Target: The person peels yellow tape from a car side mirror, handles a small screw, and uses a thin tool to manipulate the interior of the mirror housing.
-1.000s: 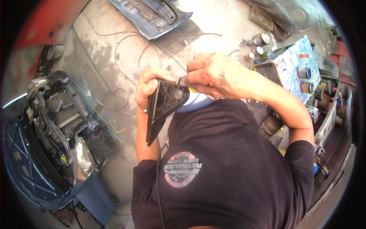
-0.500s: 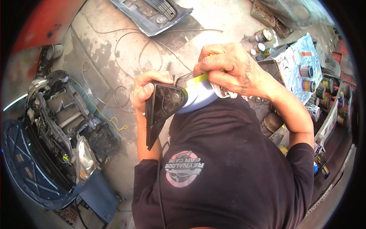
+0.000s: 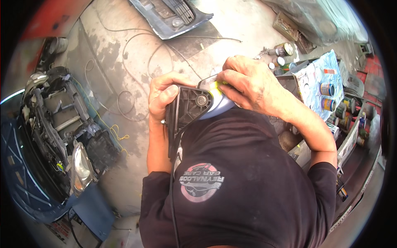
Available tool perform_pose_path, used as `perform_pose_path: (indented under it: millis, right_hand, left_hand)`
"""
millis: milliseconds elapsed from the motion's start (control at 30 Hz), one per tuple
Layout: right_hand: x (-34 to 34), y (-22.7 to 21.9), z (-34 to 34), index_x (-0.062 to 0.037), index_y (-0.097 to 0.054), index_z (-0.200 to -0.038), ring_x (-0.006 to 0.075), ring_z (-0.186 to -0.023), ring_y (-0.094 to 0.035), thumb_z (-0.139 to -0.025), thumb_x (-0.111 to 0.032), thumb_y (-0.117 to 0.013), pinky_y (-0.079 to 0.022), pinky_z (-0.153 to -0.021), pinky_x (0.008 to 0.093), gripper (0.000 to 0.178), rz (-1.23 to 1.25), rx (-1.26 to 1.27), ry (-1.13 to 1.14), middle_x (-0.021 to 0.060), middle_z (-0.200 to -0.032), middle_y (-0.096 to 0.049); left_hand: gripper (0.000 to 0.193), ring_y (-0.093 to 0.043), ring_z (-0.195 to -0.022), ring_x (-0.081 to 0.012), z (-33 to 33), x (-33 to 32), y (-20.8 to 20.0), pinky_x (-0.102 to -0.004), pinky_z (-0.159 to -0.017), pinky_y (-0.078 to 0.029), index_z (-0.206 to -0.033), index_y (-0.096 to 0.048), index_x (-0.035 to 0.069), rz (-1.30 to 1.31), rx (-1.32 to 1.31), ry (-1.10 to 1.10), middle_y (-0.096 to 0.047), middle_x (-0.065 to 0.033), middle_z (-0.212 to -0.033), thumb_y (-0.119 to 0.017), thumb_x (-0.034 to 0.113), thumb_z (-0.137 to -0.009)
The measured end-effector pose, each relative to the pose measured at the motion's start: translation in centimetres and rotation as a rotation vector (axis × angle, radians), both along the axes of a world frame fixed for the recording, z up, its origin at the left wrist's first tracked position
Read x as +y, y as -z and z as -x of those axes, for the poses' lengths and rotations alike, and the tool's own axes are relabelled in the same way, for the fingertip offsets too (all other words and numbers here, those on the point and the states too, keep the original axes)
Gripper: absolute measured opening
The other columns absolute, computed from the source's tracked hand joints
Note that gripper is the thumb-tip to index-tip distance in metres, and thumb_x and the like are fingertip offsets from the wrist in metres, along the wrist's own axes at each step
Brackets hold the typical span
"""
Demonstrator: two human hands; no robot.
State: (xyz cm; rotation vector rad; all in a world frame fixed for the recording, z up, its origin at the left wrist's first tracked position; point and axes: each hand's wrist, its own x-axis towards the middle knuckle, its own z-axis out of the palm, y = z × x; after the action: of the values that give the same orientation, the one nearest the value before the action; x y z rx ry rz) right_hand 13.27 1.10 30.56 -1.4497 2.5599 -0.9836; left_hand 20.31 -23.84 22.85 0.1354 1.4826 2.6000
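Note:
My left hand [image 3: 164,96] is closed round the black triangular base of a car side mirror [image 3: 188,108], held up in front of my chest. Beyond the base, the mirror's rounded shell [image 3: 220,108] is pale blue. A strip of bright yellow-green tape [image 3: 215,91] runs along the edge of that shell. The fingers of my right hand [image 3: 253,87] are bent and pinched together at the tape, pressed close to the mirror. Those fingers hide part of the shell and the end of the tape.
A bumper [image 3: 175,22] lies on the floor ahead, near a looping cable [image 3: 124,49]. At left are stripped car front parts with a headlight [image 3: 81,167] and a blue hood [image 3: 25,173]. Several paint cans [image 3: 327,89] stand at right on a blue-covered bench [image 3: 310,84].
The mirror has moved slightly right and turned, showing more of its base's inner face. My right hand has come lower, with its fingers now closer against the tape and shell.

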Motion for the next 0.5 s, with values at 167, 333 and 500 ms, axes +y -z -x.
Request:
perform_pose_path:
  millis: [167, 333, 500]
  right_hand:
    - [-0.8, -0.4, -0.3, -0.0017, -0.068, -0.095, 0.0283, -0.08, -0.063, -0.081, -0.007, -0.078, -0.052, -0.068, 0.0397, 0.018, -0.054, 0.036, -0.064, 0.0093, -0.087, -0.06]
    - [-1.5, 0.7, -0.7, -0.0016, -0.064, -0.092, 0.0285, -0.077, -0.061, -0.079, -0.006, -0.077, -0.051, -0.067, 0.0394, 0.019, -0.065, 0.063, -0.05, 0.0094, -0.085, -0.059]
    - [-1.4, 1.0, -0.6, -0.0013, -0.059, -0.087, 0.029, -0.078, -0.062, -0.082, -0.004, -0.072, -0.05, -0.067, 0.0382, 0.014, 0.063, -0.064, 0.032, 0.0095, -0.085, -0.06]
  left_hand:
    - [0.044, -0.07, -0.087, -0.0203, -0.2, -0.9, 0.4, -0.0313, -0.083, -0.054, -0.103, -0.071, -0.01, 0.067, 0.062, 0.046, -0.072, -0.0163, -0.095, -0.066, 0.032, -0.089]
    - [0.042, -0.07, -0.09, -0.0207, -0.6, -1.2, -0.1, -0.0323, -0.086, -0.054, -0.103, -0.072, -0.009, 0.124, 0.064, 0.066, -0.072, -0.0159, -0.097, -0.067, 0.031, -0.089]
    - [0.044, -0.07, -0.089, -0.0211, -0.8, -1.5, -0.2, -0.0321, -0.085, -0.054, -0.103, -0.072, -0.009, 0.133, 0.087, 0.046, -0.073, -0.0162, -0.096, -0.066, 0.031, -0.088]
